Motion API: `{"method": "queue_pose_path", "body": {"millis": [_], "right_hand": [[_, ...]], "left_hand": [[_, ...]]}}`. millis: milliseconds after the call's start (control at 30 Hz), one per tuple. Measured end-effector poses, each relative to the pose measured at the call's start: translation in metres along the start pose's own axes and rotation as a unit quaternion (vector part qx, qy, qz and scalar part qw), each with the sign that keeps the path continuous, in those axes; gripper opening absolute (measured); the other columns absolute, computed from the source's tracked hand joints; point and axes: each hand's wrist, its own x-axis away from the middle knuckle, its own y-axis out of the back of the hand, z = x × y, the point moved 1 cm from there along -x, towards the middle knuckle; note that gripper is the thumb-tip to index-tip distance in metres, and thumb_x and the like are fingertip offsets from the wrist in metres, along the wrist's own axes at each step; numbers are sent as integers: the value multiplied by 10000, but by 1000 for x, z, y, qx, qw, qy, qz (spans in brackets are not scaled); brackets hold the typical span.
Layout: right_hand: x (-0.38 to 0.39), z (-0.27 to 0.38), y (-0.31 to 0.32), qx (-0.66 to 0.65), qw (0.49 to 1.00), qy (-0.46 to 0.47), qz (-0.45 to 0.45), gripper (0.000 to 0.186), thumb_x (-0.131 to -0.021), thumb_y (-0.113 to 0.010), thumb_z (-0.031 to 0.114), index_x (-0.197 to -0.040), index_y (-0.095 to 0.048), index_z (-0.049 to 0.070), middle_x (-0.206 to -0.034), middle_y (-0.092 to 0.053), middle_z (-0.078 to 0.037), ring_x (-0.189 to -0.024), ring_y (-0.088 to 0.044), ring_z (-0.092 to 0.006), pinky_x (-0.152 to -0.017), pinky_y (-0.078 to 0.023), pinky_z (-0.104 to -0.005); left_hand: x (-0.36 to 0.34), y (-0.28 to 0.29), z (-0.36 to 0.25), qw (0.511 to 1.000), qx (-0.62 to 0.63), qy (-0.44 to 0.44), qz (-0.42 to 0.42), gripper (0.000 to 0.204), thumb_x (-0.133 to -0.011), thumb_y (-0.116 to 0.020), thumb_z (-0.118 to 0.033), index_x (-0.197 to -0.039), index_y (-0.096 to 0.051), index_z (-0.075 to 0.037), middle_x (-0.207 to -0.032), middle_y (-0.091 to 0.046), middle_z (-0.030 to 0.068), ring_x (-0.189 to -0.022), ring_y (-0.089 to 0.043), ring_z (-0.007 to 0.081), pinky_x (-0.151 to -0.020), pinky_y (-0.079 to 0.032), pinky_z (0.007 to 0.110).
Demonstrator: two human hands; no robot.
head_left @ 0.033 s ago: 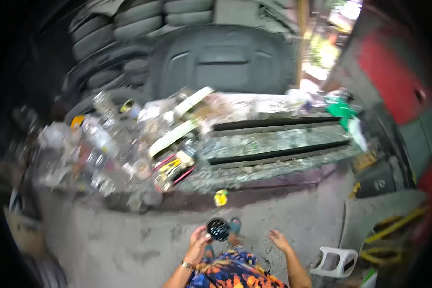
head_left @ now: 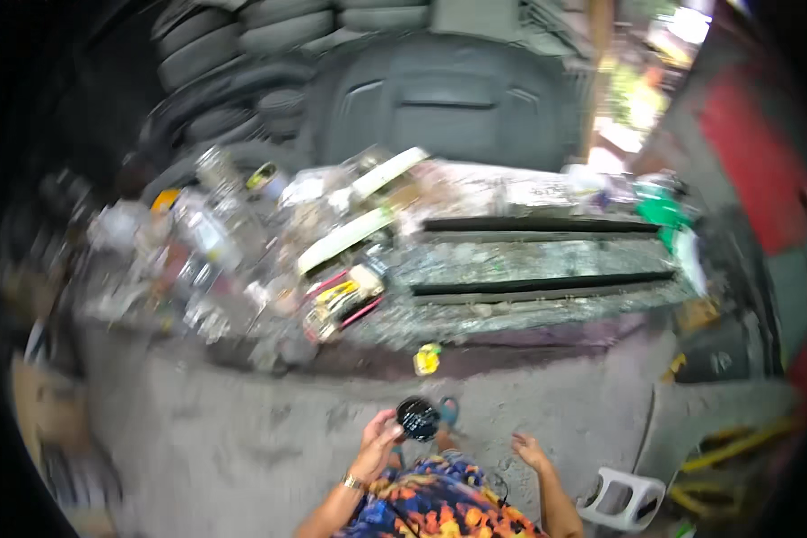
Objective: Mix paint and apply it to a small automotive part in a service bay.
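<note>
My left hand [head_left: 377, 446], with a watch at its wrist, grips the edge of a round, glossy black dish-like thing [head_left: 417, 419]. Blur keeps its exact kind and contents from showing. On the right my right hand [head_left: 529, 451] hangs over the floor, its fingers loosely apart and nothing in them. Beyond both hands stands a low, cluttered bench [head_left: 547, 260] with two long dark strips [head_left: 547, 285] lying across it. A small yellow thing [head_left: 428, 359] is at the bench's front edge, just beyond the black dish.
Clear plastic bottles [head_left: 208, 235] and bags pile up at the bench's left. Two pale long pieces [head_left: 345, 240] lie beside a box of yellow and pink items [head_left: 345, 300]. A green bag [head_left: 662, 208] is at the right end. A white plastic stool [head_left: 623, 498] stands at lower right.
The whole view has shifted, so the bench sits farther right and slightly higher. My right hand's fingers look less spread. The black dish stays in my left hand.
</note>
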Motion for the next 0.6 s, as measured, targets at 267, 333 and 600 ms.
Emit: {"method": "queue_pose_path", "body": {"millis": [267, 333, 600], "right_hand": [[-48, -68, 44, -23, 975, -215, 45, 174, -872, -517, 142, -976, -611, 38, -812, -630, -80, -627, -630, -210, -519, -483, -344], [-83, -62, 48, -48, 983, -171, 51, 152, -870, -497, 153, -907, -616, 66, -657, -555, -29, -506, -529, -166, -450, -410, -309], [-115, 93, -79, 43, 997, -27, 59, 248, -948, -563, 258, -1080, -633, 61, -949, -669, -74, -722, -611, -157, -604, -507, -321]], "left_hand": [[28, -3, -10, 994, 100, -29, -32, 521, -875, -704, -219, -1302, -466, -38, -1192, -591, 41, -1089, -579, 138, -945, -473, 360], [43, 4, -14, 989, 123, -59, -60, 500, -870, -695, -202, -1284, -471, -36, -1149, -615, 46, -1055, -598, 141, -921, -482, 343], [123, 101, -2, 963, 176, -129, -159, 471, -853, -712, -161, -1258, -505, -38, -1128, -633, 58, -1022, -622, 151, -884, -510, 333]]}}
